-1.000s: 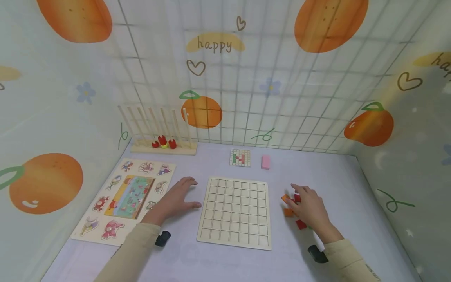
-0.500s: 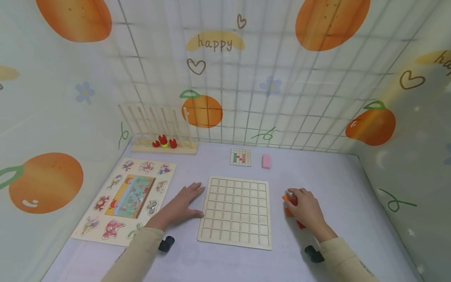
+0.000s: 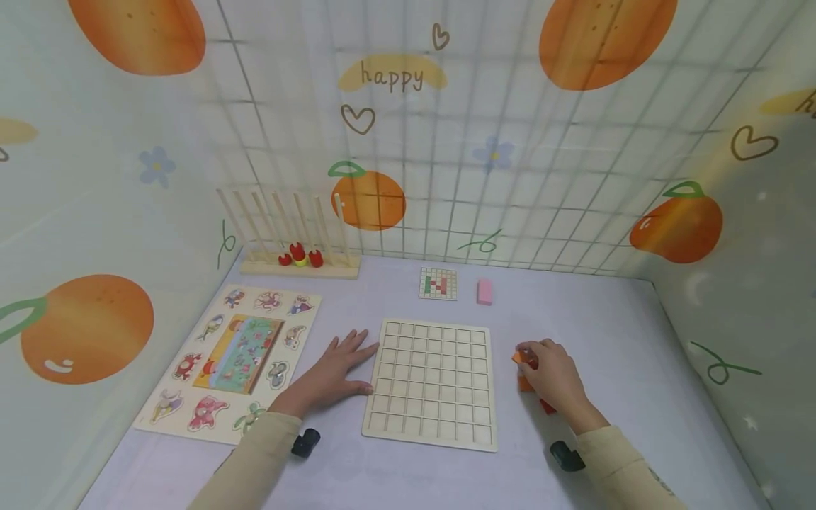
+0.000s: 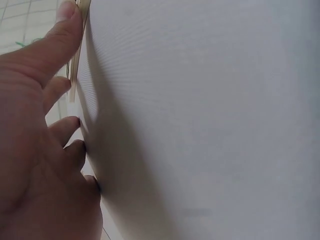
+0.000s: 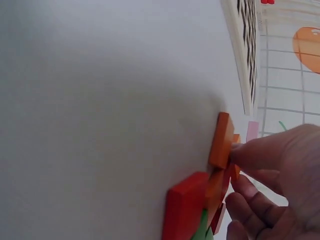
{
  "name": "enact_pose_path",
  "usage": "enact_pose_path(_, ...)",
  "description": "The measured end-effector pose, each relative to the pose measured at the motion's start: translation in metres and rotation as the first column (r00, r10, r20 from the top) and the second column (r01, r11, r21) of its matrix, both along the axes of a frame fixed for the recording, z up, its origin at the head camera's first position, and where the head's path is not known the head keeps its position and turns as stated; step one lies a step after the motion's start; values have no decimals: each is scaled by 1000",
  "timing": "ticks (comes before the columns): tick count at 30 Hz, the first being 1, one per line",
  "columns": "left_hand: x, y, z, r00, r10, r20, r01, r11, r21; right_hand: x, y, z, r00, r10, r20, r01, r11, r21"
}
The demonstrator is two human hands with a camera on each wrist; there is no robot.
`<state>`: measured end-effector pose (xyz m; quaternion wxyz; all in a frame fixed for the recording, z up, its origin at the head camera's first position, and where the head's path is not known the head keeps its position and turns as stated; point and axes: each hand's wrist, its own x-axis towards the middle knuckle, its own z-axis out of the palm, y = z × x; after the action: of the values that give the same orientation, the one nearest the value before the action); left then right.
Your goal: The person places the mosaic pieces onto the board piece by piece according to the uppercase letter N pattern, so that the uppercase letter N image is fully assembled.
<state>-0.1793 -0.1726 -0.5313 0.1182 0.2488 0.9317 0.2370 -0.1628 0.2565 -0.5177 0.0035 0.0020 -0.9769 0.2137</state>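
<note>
A square wooden grid board (image 3: pixel 431 375) lies in the middle of the table. My left hand (image 3: pixel 331 379) rests at its left side, fingers spread, the thumb touching the edge. In the left wrist view, the left hand's thumb (image 4: pixel 62 37) lies against the board's thin rim (image 4: pixel 77 65). Right of the board, my right hand (image 3: pixel 554 379) reaches into a small pile of square tiles. Its thumb and fingers pinch one; which colour is partly hidden. An orange tile (image 5: pixel 222 140), a red tile (image 5: pixel 185 207) and a green piece (image 5: pixel 201 227) lie about the fingers in the right wrist view.
Behind the board are a small pattern card (image 3: pixel 438 283) and a pink block (image 3: pixel 484 292). A peg rack (image 3: pixel 299 267) with red beads stands at the back left. A sea-animal puzzle board (image 3: pixel 185 411) lies on the left. Printed cloth walls (image 3: pixel 567 170) surround the table.
My left hand has moved right to the board's edge, its fingers spreading. My right hand has closed its thumb and fingers in at the tile pile.
</note>
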Motion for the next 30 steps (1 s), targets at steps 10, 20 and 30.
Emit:
enact_pose_path(10,4,2,6,999,-10,32,11,999,-38,-5,-3,0,1000,-4,22,5,1000,-21)
enact_pose_path(20,3,1,-3,999,-26,20,27,999,-36,-3,-2,1,1000,14,9,-13,999,-52)
enact_pose_path(30,5,1,-6,1000,-16,12,17,1000,-27,-1,-7,6,1000,-2,22,4,993,-116)
